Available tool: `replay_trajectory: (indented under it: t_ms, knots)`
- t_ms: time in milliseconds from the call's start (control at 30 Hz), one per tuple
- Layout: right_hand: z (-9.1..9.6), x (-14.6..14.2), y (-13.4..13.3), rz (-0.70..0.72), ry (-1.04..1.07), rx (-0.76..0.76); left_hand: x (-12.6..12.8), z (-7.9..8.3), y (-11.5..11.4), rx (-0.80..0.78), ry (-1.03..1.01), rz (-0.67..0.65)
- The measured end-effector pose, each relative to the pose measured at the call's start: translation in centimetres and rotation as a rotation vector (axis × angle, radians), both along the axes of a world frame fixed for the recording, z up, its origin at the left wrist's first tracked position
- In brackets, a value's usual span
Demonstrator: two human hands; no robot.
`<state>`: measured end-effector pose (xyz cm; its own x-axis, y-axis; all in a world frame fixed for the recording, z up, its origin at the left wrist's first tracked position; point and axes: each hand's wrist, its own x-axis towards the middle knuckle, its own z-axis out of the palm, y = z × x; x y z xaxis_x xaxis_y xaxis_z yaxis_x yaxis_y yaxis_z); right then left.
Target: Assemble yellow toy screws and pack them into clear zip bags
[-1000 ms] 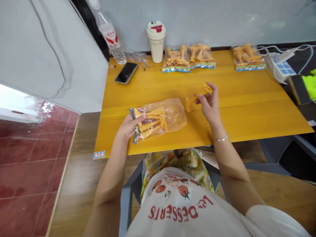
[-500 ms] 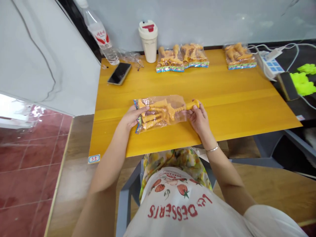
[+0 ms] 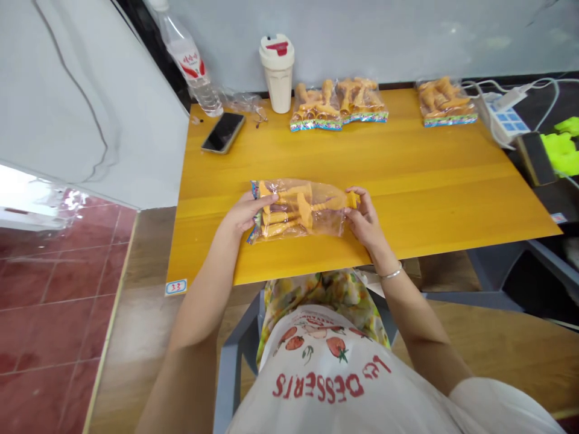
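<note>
A clear plastic bag (image 3: 296, 223) with a coloured strip at its left end lies on the yellow wooden table (image 3: 407, 175) in front of me. Several orange plastic toys fill its left half. My left hand (image 3: 248, 212) presses down on the bag's left end, fingers curled over it. My right hand (image 3: 364, 218) pinches the handle end of one orange toy (image 3: 330, 204) at the bag's open right mouth; most of that toy lies inside the bag.
Along the table's far edge stand a water bottle (image 3: 190, 60), a phone (image 3: 223, 132), a cream cup with lid (image 3: 277, 72) and filled toy bags (image 3: 339, 103) (image 3: 446, 101). A power strip (image 3: 502, 117) and green items (image 3: 563, 150) are at the right.
My right hand brought the orange toy from above the table down to the bag's mouth and pushed it further inside. My left hand stayed on the bag's left end.
</note>
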<state>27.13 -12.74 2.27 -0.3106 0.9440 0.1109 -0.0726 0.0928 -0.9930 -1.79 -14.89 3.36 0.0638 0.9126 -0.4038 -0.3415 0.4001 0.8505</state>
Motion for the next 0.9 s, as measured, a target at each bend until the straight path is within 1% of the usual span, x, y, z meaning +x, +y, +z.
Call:
replay_trajectory:
  t_ms: [67, 200, 267, 367, 433, 500, 667, 767, 900]
  knots:
    - [0.2, -0.3, -0.3, 0.04, -0.04, 0.021, 0.2, 0.1, -0.1, 0.002, -0.001, 0.007]
    - [0.5, -0.7, -0.7, 0.115, -0.083, -0.008, 0.3, 0.0, -0.2, 0.021, -0.001, 0.019]
    - [0.6, -0.8, -0.8, 0.15, -0.071, -0.059, 0.3, -0.1, -0.2, 0.029, 0.006, 0.024]
    - [0.6, -1.1, -1.1, 0.215, 0.001, -0.184, 0.1, -0.4, -0.2, 0.035, 0.031, 0.039]
    - [0.6, -1.3, -1.2, 0.254, 0.013, -0.22, 0.1, -0.4, -0.2, 0.033, 0.048, 0.05]
    - [0.5, -1.4, -1.2, 0.269, -0.056, -0.156, 0.1, -0.4, -0.2, 0.03, 0.055, 0.058]
    - [0.8, -0.5, -0.5, 0.229, -0.446, 0.187, 0.4, -0.1, -0.2, 0.039, 0.034, 0.068]
    - [1.1, -0.4, -0.5, 0.249, -0.63, 0.299, 0.4, -0.2, -0.2, 0.055, 0.014, 0.061]
    - [1.7, -1.7, -1.0, 0.259, -0.851, 0.436, 0.2, -0.7, -0.2, 0.076, -0.005, 0.065]
